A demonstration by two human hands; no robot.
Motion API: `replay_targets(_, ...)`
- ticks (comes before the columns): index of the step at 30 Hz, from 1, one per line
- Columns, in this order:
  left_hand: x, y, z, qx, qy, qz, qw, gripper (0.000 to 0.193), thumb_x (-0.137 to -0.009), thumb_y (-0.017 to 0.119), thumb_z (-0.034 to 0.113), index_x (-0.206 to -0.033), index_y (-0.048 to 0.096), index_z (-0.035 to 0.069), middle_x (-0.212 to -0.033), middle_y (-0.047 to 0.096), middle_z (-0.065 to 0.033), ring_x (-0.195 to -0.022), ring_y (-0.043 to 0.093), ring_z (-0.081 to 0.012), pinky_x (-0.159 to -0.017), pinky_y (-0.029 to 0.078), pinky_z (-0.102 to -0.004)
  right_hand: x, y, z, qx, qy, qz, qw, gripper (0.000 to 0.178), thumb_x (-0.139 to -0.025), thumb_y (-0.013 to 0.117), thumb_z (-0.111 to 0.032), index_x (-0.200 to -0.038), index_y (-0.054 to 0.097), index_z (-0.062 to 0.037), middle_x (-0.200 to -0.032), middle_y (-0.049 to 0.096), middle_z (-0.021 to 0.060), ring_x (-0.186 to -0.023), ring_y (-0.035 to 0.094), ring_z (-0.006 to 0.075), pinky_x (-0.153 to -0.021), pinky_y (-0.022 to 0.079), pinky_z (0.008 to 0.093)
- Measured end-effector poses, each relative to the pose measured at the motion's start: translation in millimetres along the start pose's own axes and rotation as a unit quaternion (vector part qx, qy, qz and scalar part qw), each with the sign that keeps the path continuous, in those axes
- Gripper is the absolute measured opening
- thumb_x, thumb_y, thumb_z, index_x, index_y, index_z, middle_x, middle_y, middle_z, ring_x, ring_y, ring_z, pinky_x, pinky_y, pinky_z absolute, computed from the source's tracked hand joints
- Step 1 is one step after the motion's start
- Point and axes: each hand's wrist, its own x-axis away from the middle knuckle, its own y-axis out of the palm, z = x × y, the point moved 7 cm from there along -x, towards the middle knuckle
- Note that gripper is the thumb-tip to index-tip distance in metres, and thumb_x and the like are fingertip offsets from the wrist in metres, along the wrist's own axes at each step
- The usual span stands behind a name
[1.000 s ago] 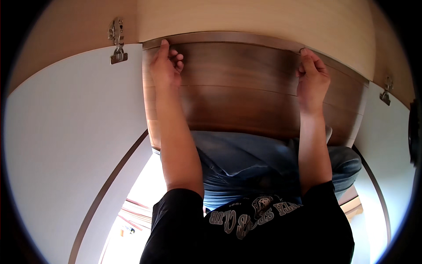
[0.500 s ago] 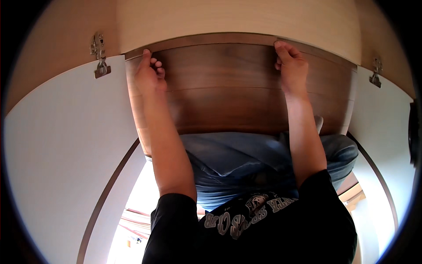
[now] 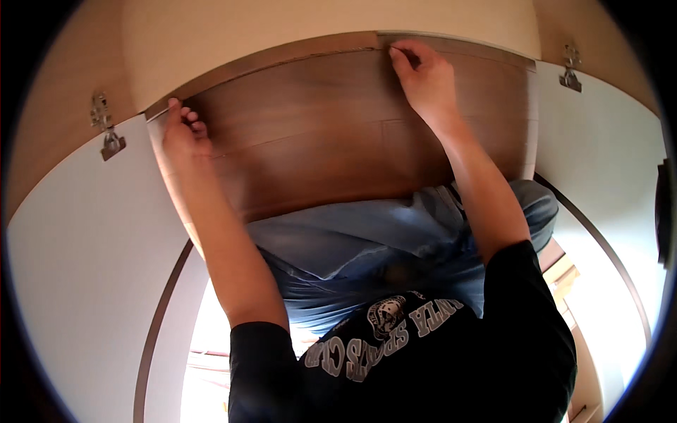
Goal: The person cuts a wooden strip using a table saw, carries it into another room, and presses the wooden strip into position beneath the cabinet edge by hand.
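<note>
Panel going into the cabinet

Left hand (image 3: 182,134) grips the panel (image 3: 331,134) corner; right hand (image 3: 423,77) pinches its top edge. Panel looks nearly seated, not yet released.

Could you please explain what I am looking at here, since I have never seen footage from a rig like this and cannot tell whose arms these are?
This is one picture from a wide fisheye camera worn on a person's head, looking down at their own hands, so straight edges bend near the rim. The two bare forearms coming up from the bottom belong to the wearer, whose black printed shirt and blue jeans fill the lower middle. The left hand grips the left end of a dark brown wooden panel, and the right hand pinches its upper edge further right. Above the panel sits a lighter beige board. White door panels stand on both sides, each with a metal hinge: one at the left, one at the right.
</note>
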Motion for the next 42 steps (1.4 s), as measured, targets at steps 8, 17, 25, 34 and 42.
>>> replay_targets(8,-3.5,-7.8,-5.5,0.024,0.018,0.021,0.999,0.017,-0.096,0.072,0.022,-0.093,0.063,0.008,-0.077,0.057,0.0025,-0.065,0.053,-0.0073,-0.05,0.041,-0.0198,-18.4,13.3,-8.2,0.307,-0.29,-0.212,0.882,0.035,-0.096,0.06,-0.02,-0.131,0.064,-0.0251,-0.093,0.071,0.0071,-0.08,0.069,0.0301,-0.069,0.057,0.0425)
replay_targets(17,-13.4,-6.7,-2.9,0.075,-0.022,-0.062,0.995,0.016,-0.097,0.07,0.021,-0.088,0.061,0.012,-0.069,0.05,0.0061,-0.059,0.047,-0.0065,-0.048,0.039,-0.0202,-33.7,-6.0,-5.0,0.141,-0.23,-0.183,0.945,0.029,-0.099,0.06,-0.025,-0.125,0.068,-0.0157,-0.101,0.075,0.012,-0.084,0.072,0.0307,-0.074,0.057,0.0412)
replay_targets(25,18.4,8.3,-21.9,0.1,-0.101,-0.136,0.981,0.015,-0.1,0.064,0.021,-0.085,0.062,0.015,-0.062,0.049,0.0078,-0.056,0.049,-0.0065,-0.048,0.039,-0.0209,-1.8,-41.1,39.3,-0.043,0.007,-0.093,0.995,0.023,-0.099,0.065,-0.021,-0.116,0.072,-0.0065,-0.085,0.073,0.0068,-0.07,0.062,0.0104,-0.068,0.052,0.0256)
replay_targets(34,62.8,-6.3,-33.8,0.026,-0.096,-0.071,0.993,0.011,-0.1,0.066,0.024,-0.096,0.067,0.013,-0.067,0.049,0.0066,-0.06,0.05,-0.007,-0.051,0.04,-0.0207,7.7,-69.4,102.3,-0.188,0.152,-0.055,0.969,0.022,-0.101,0.062,-0.018,-0.116,0.07,-0.004,-0.086,0.07,0.0042,-0.069,0.061,0.0079,-0.063,0.053,0.0246)
replay_targets(42,156.3,38.0,23.3,-0.653,0.376,-0.051,0.656,0.038,-0.1,0.063,0.031,-0.121,0.066,-0.001,-0.089,0.073,-0.0053,-0.074,0.069,-0.0175,-0.063,0.055,-0.0256,10.0,-79.8,111.6,-0.262,0.04,0.075,0.961,0.018,-0.098,0.059,-0.007,-0.113,0.068,-0.0022,-0.085,0.069,0.0049,-0.069,0.062,0.0091,-0.062,0.054,0.0249)
